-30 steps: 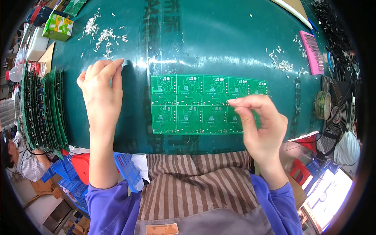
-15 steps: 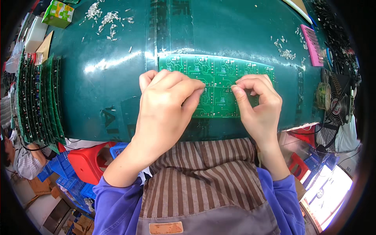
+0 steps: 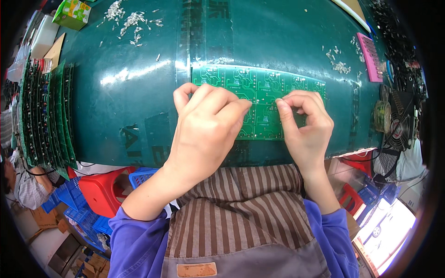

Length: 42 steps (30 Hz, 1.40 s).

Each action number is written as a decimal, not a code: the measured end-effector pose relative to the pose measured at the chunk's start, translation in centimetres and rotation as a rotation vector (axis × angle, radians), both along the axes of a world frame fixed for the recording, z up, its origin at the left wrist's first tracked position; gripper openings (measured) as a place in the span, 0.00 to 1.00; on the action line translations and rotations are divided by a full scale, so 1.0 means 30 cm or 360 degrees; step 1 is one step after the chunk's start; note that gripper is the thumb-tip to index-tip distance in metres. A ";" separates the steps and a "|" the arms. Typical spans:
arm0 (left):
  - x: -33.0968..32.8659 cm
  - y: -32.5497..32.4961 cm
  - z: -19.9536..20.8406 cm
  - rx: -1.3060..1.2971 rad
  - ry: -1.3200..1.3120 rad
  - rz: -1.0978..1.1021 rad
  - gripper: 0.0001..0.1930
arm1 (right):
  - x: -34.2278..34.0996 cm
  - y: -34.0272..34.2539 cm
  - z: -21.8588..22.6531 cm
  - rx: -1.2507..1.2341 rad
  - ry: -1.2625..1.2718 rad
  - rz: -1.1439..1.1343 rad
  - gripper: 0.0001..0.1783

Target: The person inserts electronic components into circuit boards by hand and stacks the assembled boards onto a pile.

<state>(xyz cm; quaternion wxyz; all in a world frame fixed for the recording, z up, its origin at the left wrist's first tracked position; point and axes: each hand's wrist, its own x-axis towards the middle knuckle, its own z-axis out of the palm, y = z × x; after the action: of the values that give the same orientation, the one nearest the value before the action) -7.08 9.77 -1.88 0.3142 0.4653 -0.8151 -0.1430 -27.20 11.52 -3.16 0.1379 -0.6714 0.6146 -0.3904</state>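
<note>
Near the front edge of the glossy dark-green tabletop [image 3: 116, 111] lies a green rectangular circuit-board panel [image 3: 265, 123]. Left hand [image 3: 204, 125] and right hand [image 3: 309, 123] are pinched, on what I cannot tell; a light, steady touch should serve.

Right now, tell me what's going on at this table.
A person is working at a green circuit board on the table. The left hand is near its middle, fingertips bunched; the right hand is over its right part, thumb and forefinger close together. Whether either holds anything can't be made out. Loose parts lie farther back, and more boards stand at the left.
</note>
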 end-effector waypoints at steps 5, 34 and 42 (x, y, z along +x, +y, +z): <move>-0.002 -0.004 -0.005 0.0009 0.0017 -0.0001 0.08 | -0.008 -0.001 -0.002 -0.0006 -0.0032 0.0063 0.08; -0.003 -0.044 0.040 0.0181 -0.0153 -0.0051 0.06 | -0.379 -0.287 -0.007 -0.0059 0.0639 -0.0171 0.06; 0.010 -0.044 0.048 0.0200 -0.0198 -0.0045 0.06 | -0.349 -0.198 0.056 0.0277 0.0014 -0.0284 0.03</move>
<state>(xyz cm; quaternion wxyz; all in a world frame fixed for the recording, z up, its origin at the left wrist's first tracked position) -6.78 8.45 -0.44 0.2310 0.4805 -0.8289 -0.1691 -37.68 5.57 -1.48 0.1578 -0.6011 0.7041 -0.3434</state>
